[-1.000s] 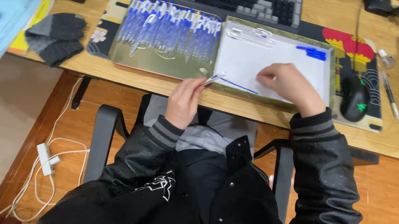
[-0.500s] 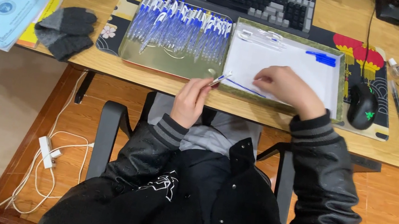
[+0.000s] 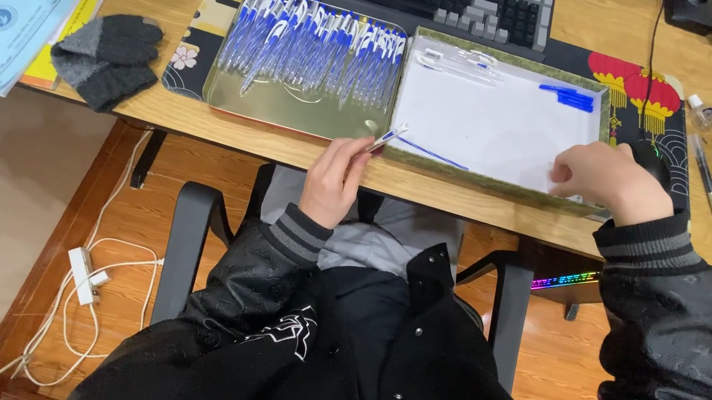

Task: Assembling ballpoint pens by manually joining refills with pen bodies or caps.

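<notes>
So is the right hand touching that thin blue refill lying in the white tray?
Apart. The head view shows the right hand at the tray's right end, with bare white tray between it and the blue refill.

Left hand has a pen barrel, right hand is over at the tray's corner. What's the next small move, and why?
Probably bring the right hand back toward the left hand. The left holds a pen barrel at the white tray, a blue refill lies loose beside its tip, and the right rests at the far corner.

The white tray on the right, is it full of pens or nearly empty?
Nearly empty. The white tray shows mostly bare white bottom, with only a few blue pieces and a thin blue refill; the metal tray beside it holds many pens.
</notes>
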